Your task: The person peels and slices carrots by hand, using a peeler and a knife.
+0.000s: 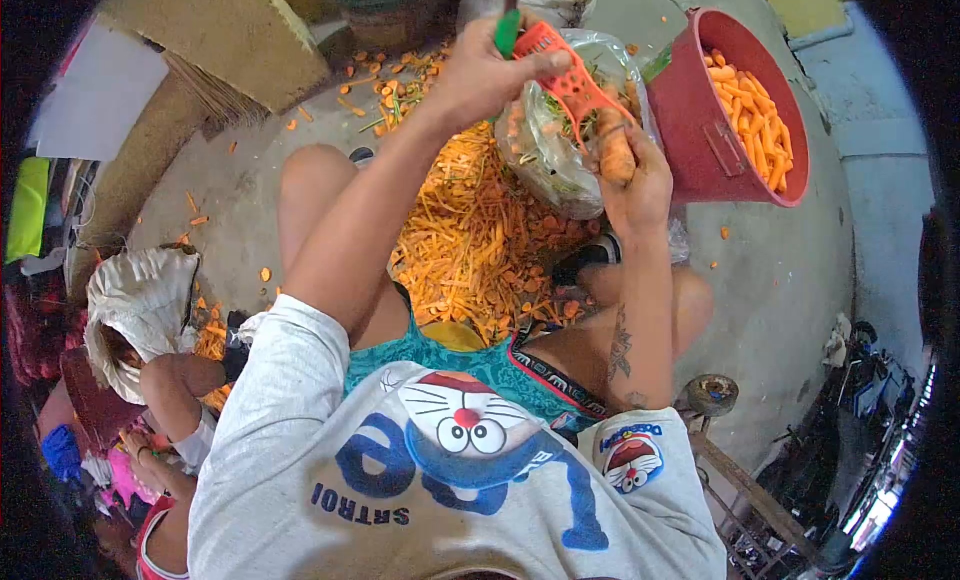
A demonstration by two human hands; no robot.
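Observation:
My left hand (pixel 490 75) is closed on an orange perforated peeler (pixel 570 85). A green piece (pixel 507 35) with a dark shaft sticks out beside its fingers; I cannot tell what it is. To the right, my right hand (pixel 643 185) grips a carrot (pixel 614 150), and the peeler's end lies close against it. Beneath both hands stands a clear plastic bag (pixel 560 180) with greens and carrots inside. Orange peelings and cut ends (pixel 460 230) are heaped on the floor between my legs.
A red tub (pixel 690 130) of peeled carrots leans at the right. Behind are a dark basin (pixel 385 15) and a whitish sack (pixel 540 0). At the left, another person's arm (pixel 175 390) is beside a cloth sack (pixel 140 300). A wheeled metal frame (pixel 740 480) stands at lower right.

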